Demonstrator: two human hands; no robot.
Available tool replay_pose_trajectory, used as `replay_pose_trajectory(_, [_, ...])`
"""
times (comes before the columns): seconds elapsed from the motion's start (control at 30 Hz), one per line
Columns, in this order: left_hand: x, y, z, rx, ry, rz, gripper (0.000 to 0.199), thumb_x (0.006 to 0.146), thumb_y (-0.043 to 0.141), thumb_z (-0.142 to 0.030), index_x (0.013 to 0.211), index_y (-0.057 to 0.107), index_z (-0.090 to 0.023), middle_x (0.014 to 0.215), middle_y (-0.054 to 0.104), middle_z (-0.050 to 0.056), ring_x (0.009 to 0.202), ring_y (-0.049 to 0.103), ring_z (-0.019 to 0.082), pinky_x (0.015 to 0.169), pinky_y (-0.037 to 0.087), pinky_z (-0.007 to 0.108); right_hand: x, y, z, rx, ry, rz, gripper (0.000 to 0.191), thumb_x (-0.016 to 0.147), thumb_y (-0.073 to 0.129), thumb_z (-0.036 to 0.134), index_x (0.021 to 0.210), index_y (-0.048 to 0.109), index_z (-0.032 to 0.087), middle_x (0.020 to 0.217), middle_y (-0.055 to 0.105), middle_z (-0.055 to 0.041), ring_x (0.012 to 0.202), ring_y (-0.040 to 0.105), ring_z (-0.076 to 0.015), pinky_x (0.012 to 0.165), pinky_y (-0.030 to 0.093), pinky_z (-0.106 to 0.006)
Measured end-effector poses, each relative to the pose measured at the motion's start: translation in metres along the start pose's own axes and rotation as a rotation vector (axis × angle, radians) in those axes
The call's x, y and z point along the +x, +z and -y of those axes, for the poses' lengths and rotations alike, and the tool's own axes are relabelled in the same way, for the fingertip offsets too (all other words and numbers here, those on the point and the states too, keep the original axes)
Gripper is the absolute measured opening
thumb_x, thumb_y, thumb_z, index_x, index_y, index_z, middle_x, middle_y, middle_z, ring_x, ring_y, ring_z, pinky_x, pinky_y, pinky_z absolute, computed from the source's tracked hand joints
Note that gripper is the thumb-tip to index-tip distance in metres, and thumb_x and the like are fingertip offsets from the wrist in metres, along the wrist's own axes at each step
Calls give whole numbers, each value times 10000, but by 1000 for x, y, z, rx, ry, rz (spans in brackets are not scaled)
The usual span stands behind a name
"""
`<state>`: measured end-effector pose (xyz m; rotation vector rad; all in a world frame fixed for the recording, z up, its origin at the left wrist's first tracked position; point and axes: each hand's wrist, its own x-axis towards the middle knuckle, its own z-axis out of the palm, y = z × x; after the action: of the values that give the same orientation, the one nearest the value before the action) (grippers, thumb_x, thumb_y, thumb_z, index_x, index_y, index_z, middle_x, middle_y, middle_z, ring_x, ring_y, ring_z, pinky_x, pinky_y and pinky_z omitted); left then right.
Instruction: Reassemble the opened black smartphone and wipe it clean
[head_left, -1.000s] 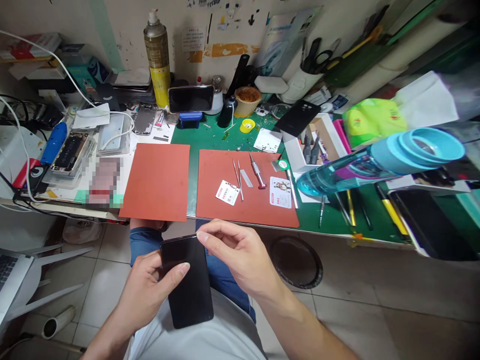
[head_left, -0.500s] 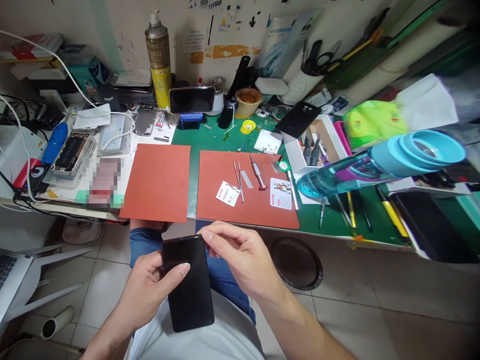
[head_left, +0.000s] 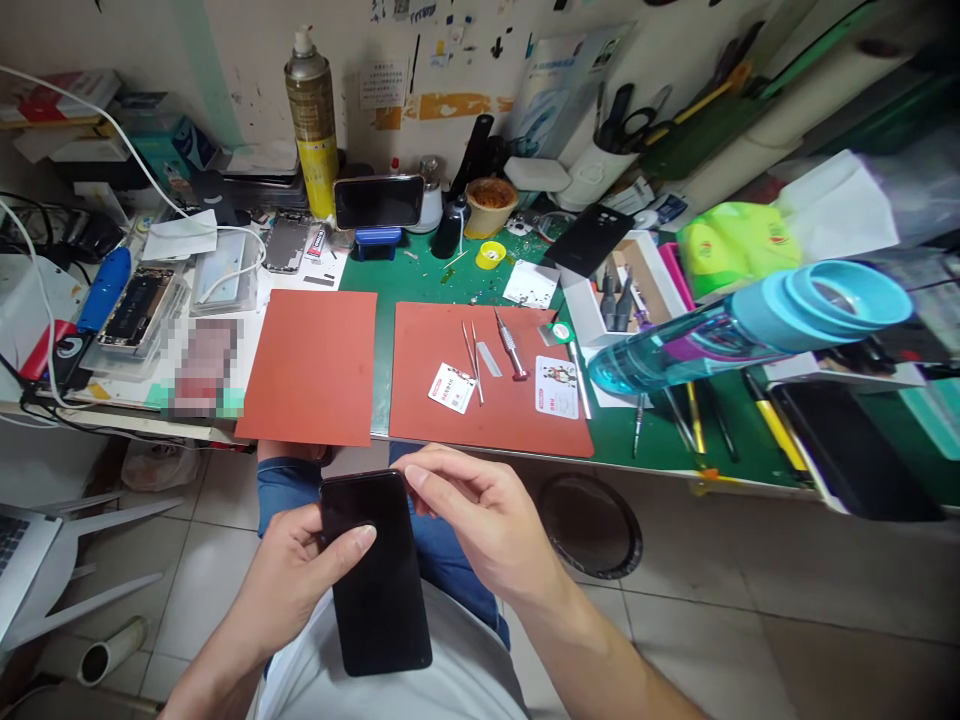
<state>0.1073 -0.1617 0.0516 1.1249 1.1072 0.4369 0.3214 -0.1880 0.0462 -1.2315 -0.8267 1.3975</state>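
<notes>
A black smartphone (head_left: 381,600) with a dark screen is held over my lap, its top edge tilted toward the bench. My left hand (head_left: 304,570) wraps round its left side, thumb lying across the glass. At the phone's top right corner, my right hand (head_left: 472,510) pinches with thumb and forefinger, the other fingers curled under; anything small between the fingertips is hidden. On the bench, a red-brown mat (head_left: 487,420) carries tweezers (head_left: 472,362), a screwdriver (head_left: 511,345), a thin clear strip (head_left: 489,360) and two printed cards (head_left: 452,388).
A second red-brown mat (head_left: 309,370) overhangs the bench's front edge at left. To the right, a blue water bottle (head_left: 697,335) leans over a white box (head_left: 589,305) of tools. A spray can (head_left: 311,130) and a propped phone (head_left: 379,202) stand at the back.
The view has shifted slightly, so the bench things appear a little further left. Both hands keep their hold, and the phone's lower end sits slightly lower in view.
</notes>
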Motion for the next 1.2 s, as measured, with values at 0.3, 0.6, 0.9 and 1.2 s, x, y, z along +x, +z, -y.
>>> replay_pose_trajectory(0.3, [3,-3,1,-17,-11,21,361,925,785,-501,1085,854,-185,997,826,68,922,727,223,838,591,300,1,2,2,59,2,-9,135,944,786,358,944,872,254,851,728,-25,708,586,-138,636,495,-266])
replay_pose_trajectory(0.6, [9,-2,-3,32,47,4,348,906,794,-500,967,841,-160,910,810,68,914,744,257,844,613,349,0,5,7,79,-25,-39,133,916,814,357,883,874,243,805,713,-33,696,602,-151,621,509,-275])
replay_pose_trajectory(0.9, [13,-4,1,3,41,45,393,924,780,-490,1160,835,-181,1057,834,96,1035,756,281,916,609,359,-3,7,6,71,-3,-31,141,916,819,376,953,899,267,820,667,-37,726,585,-167,637,482,-307])
replay_pose_trajectory(1.2, [18,-5,2,60,93,15,361,934,766,-484,1138,846,-197,1027,837,84,977,761,265,912,612,356,-2,9,7,100,-30,-25,112,923,820,348,988,906,315,870,697,-45,792,594,-176,697,474,-311])
